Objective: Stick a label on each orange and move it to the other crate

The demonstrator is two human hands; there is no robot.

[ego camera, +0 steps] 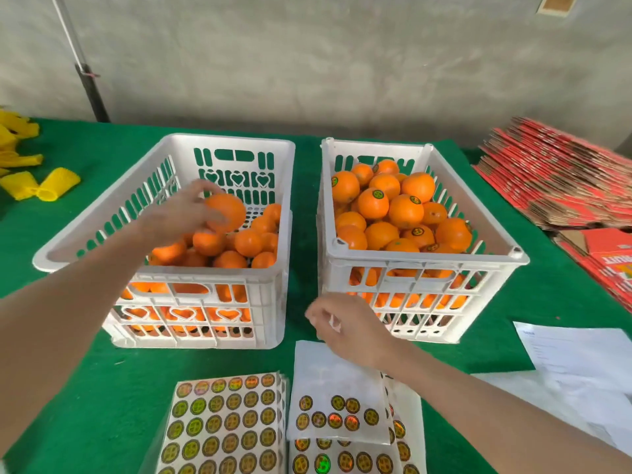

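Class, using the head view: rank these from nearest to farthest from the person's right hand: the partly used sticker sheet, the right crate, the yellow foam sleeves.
From the right hand:
1. Partly used sticker sheet, just below it.
2. Right crate, just behind it; too close to rank against the sheet.
3. Yellow foam sleeves, far left.

My left hand [178,213] is motion-blurred, covering part of the orange [227,212]. I can't tell whether my right hand [345,328] pinches a label. The label sheets [225,425] are cut off at the bottom edge.
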